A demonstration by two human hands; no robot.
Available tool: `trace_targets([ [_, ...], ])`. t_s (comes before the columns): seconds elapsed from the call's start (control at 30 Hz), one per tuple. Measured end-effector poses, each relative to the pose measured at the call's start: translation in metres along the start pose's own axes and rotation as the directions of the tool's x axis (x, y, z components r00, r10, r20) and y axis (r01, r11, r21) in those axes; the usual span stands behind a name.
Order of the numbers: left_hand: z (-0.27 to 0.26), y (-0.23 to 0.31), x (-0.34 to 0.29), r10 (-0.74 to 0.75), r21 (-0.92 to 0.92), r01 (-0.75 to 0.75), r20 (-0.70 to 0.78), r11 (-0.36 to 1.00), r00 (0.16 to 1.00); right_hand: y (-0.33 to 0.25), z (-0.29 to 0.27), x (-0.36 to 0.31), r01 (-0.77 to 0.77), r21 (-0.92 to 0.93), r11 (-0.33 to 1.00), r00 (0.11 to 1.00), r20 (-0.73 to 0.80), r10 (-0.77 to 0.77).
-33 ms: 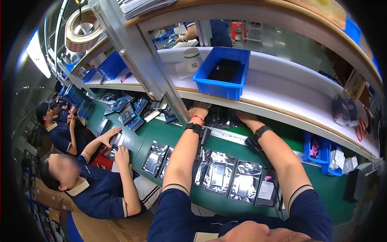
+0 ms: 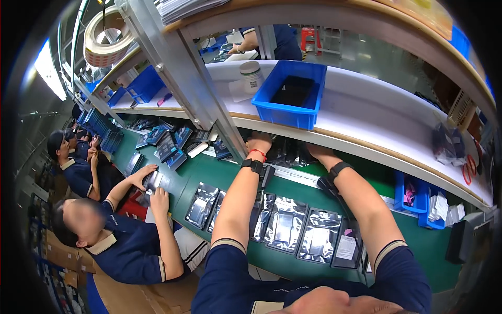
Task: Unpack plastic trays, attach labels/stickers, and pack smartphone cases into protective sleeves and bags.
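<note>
Both my arms stretch forward over a green table (image 2: 198,172). My left hand (image 2: 260,142), with a black wrist strap and a red cord, reaches under the edge of a white shelf (image 2: 366,112) into a heap of dark shiny bags (image 2: 285,153). My right hand (image 2: 318,152), also strapped at the wrist, is in the same heap a little to the right. The fingers of both hands are hidden by the shelf edge and the bags. Below my forearms lies a row of several silver static bags (image 2: 285,225).
A blue bin (image 2: 290,97) and a white jar (image 2: 252,76) stand on the shelf above my hands. A slanted metal post (image 2: 188,78) rises at the left. A seated co-worker's hands (image 2: 151,186) hold a bag. Small blue bins (image 2: 410,193) sit at the right.
</note>
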State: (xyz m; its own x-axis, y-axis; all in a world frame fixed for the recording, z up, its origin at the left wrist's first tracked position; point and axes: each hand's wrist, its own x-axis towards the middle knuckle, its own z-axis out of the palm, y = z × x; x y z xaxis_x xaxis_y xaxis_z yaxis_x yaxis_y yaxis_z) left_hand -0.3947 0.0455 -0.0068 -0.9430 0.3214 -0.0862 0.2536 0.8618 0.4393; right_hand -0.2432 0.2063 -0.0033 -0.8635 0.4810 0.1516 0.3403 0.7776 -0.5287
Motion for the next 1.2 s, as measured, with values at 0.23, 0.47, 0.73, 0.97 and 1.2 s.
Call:
trace_targets([
  [0.23, 0.019, -0.093, 0.066, 0.126, 0.036, -0.128, 0.051, 0.991, 0.991, -0.058, 0.028, 0.005, -0.129, 0.241, 0.962, 0.961, 0.270, 0.061],
  [0.47, -0.024, -0.050, 0.008, 0.095, 0.012, -0.098, 0.167, 0.995, 0.981, -0.062, 0.029, 0.009, -0.372, 0.360, 0.856, 0.858, 0.486, 0.168],
  [0.73, -0.020, -0.043, 0.011, 0.195, -0.097, -0.183, 0.141, 0.978, 0.971, -0.042, 0.044, 0.007, -0.371, 0.825, 0.427, 0.929, 0.335, 0.159],
  [0.97, -0.006, -0.056, 0.024, 0.278, -0.555, -0.158, 0.138, 0.816, 0.950, -0.038, 0.081, 0.019, -0.295, 0.929, -0.225, 0.932, 0.331, 0.146],
  [1.2, -0.049, -0.030, -0.019, 0.254, -0.632, 0.001, 0.313, 0.775, 0.915, -0.076, 0.079, 0.024, -0.248, 0.968, 0.042, 0.969, 0.249, -0.014],
])
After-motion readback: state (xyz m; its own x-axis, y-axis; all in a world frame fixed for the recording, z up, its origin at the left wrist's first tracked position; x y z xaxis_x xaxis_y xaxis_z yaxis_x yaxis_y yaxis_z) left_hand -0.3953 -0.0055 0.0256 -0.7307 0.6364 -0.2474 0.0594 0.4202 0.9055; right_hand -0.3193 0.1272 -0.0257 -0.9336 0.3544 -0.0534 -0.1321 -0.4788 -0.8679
